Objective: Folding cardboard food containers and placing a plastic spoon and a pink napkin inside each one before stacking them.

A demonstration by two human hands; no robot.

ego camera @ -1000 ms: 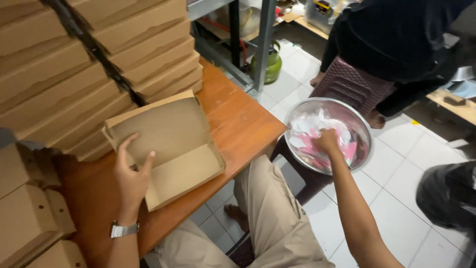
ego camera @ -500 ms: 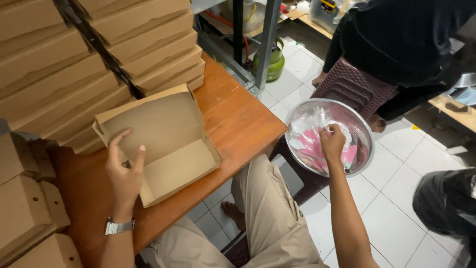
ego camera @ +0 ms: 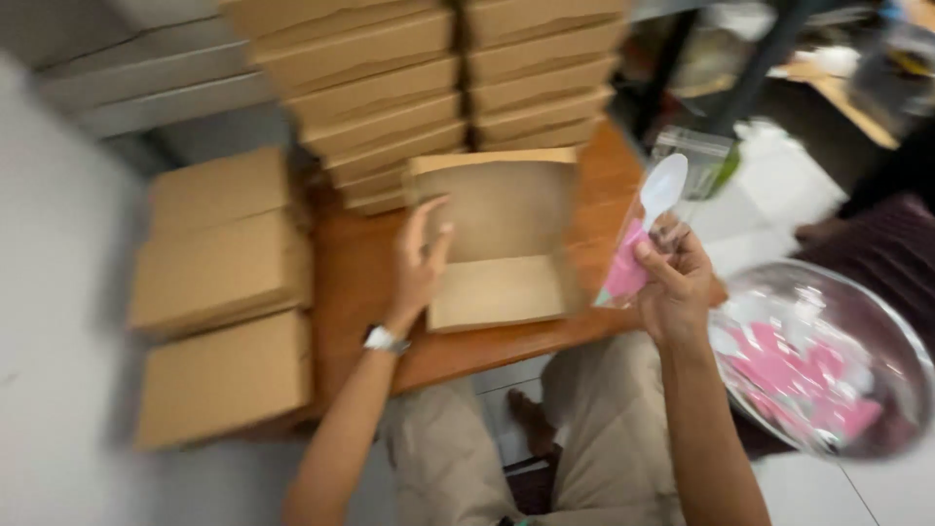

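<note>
Item 1, right hand (ego camera: 672, 278): fingers pinched shut on a clear sachet (ego camera: 638, 244) w/ a white plastic spoon inside and a pink napkin (ego camera: 623, 275) folded below it. Spoon bowl sticks up above the fingertips; pack held in the air, just right of the open box, over the table edge.

Item 2, left hand (ego camera: 421, 255): fingers spread, palm laid against the left wall of the open cardboard box (ego camera: 502, 244); steadying it, not gripping shut. Wristwatch (ego camera: 383, 340) on that wrist.

Handling, sachet: judged v. light, film thin and slick, crumples easily; spoon stiff but could snap if bent. Best held mid-pack, at the spoon's handle, as now. Box: light kraft card, semi-stiff, walls flex; take it by a side wall or the base.

Item 3, box: lid tipped back, inside looks empty, sits on the wooden table (ego camera: 351, 282) directly betw. the two hands.

Item 4, metal bowl (ego camera: 828, 365): below and right of right hand, holds more pink-and-clear sachets.

Item 5, closed boxes: tall stacks (ego camera: 429, 78) beyond both hands; lower stack (ego camera: 219, 292) left of left hand.

Item 6, another person's dark clothing, far right, blurred.
</note>
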